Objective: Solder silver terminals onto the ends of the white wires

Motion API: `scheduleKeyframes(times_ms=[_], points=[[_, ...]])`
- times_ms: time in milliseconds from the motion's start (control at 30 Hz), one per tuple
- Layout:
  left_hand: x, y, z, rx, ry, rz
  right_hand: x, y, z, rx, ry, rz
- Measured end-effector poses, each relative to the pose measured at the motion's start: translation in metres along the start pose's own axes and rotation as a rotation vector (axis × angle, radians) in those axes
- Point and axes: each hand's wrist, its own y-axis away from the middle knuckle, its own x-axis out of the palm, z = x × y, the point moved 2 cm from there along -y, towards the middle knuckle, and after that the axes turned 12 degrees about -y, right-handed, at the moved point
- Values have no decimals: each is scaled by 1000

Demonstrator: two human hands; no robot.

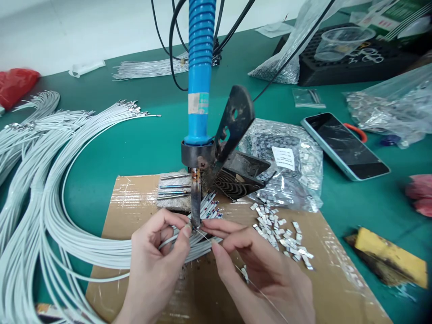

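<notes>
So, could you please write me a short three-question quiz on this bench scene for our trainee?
1. Multiple choice: what does the right hand pinch?
A) a yellow sponge
B) a thin wire
C) a clear plastic cup

2. True or false: the phone lies on the cardboard.

3. Fill in the missing colour: the upright tool, its tip down at the fingertips of both hands, has a ____ ribbed handle.

Key: 1 B; 2 false; 3 blue.
</notes>
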Motion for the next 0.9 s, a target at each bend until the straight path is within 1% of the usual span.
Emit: scheduleKeyframes(times_ms=[167, 400, 533, 700, 900], points=[[-2, -1, 4, 4, -20, 34, 3, 1, -1, 1, -25, -69], [-2, 2, 3, 0, -17, 29, 3, 1, 0, 7, -23, -78], [-2, 3, 2, -4, -6, 1, 3, 1, -2, 0, -12, -64], [-3, 3, 5, 15, -25, 42, 4, 0, -2, -8, -13, -57], [-5, 1, 8, 19, -40, 38, 4, 0, -2, -2, -16, -40]])
